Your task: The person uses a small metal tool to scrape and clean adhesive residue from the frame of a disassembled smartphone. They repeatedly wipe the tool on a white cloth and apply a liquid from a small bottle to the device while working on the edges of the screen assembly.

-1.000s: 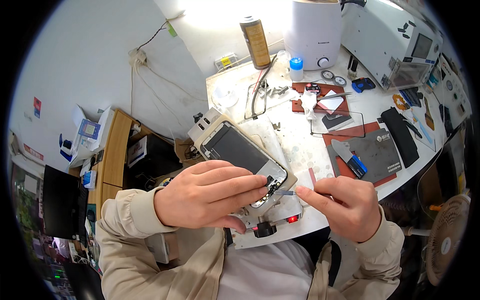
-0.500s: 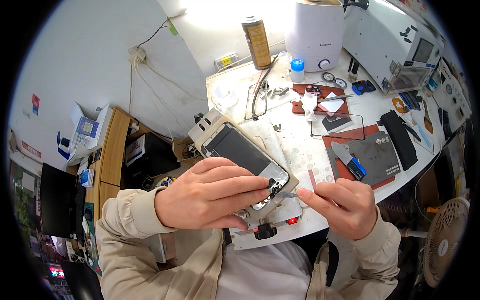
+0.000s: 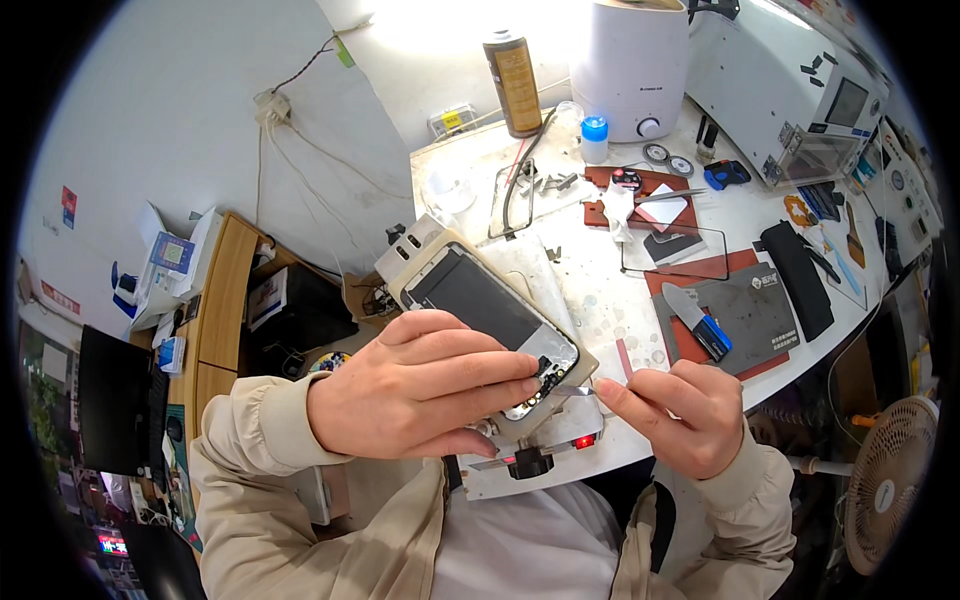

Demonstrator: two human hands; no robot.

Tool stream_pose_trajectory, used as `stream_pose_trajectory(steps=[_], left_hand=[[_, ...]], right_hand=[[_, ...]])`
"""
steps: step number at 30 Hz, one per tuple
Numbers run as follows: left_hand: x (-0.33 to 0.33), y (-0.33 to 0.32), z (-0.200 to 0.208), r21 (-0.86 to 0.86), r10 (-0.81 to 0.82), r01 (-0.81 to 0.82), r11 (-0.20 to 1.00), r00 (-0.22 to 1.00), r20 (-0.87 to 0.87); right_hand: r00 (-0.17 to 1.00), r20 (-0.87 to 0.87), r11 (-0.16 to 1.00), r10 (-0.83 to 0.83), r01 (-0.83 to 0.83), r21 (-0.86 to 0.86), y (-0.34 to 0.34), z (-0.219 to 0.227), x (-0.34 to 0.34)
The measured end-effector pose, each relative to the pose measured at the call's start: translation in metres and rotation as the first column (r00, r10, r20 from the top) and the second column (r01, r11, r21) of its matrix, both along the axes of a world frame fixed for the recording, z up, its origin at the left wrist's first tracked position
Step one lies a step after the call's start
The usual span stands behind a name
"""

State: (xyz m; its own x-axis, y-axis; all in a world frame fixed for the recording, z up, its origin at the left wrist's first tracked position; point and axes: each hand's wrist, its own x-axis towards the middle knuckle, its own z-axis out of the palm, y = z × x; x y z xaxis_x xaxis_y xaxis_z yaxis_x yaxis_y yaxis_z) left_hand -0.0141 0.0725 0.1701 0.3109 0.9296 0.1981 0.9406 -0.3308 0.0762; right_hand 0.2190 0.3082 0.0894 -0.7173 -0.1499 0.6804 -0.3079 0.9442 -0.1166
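A phone [image 3: 478, 298] with its dark screen-side interior showing lies tilted on a beige heating plate [image 3: 398, 262] at the table's front left. My left hand [image 3: 425, 385] rests across the phone's lower end, fingers stretched out and tips touching bare circuit parts there; the thumb stays apart near the plate's near side. Much of the phone's left edge is hidden under this hand. Between its thumb and fingers, my right hand [image 3: 675, 410] pinches a thin metal blade [image 3: 573, 390]. The blade's tip meets the phone's lower right corner.
Below the plate sit a black knob [image 3: 530, 462] and a red lit switch [image 3: 584, 441]. Right of my hands lie a blue-handled knife [image 3: 705, 325], a grey mat [image 3: 765, 315] and a black pouch [image 3: 798, 278]. Farther back stand a spray can [image 3: 514, 85] and a white humidifier-like device [image 3: 637, 70].
My right hand and wrist have shifted slightly left and down, with the blade still at the phone's corner. My left hand has barely moved on the phone.
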Motion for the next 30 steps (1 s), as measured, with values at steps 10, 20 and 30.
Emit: stream_pose_trajectory(steps=[10, 20, 30], left_hand=[[-0.001, 0.001, 0.000, 0.013, -0.005, 0.006, 1.000, 1.000, -0.016], [-0.002, -0.001, -0.001, 0.022, 0.002, -0.001, 1.000, 0.999, -0.044], [-0.001, -0.002, 0.000, 0.008, 0.016, -0.016, 1.000, 0.999, -0.045]], right_hand=[[0.980, 0.170, 0.984, -0.099, 0.122, -0.131, -0.025, 0.030, 0.010], [0.995, 0.048, 0.995, -0.091, 0.093, -0.042, -0.020, 0.010, 0.008], [0.995, 0.010, 0.995, -0.096, 0.096, 0.006, -0.019, 0.002, 0.009]])
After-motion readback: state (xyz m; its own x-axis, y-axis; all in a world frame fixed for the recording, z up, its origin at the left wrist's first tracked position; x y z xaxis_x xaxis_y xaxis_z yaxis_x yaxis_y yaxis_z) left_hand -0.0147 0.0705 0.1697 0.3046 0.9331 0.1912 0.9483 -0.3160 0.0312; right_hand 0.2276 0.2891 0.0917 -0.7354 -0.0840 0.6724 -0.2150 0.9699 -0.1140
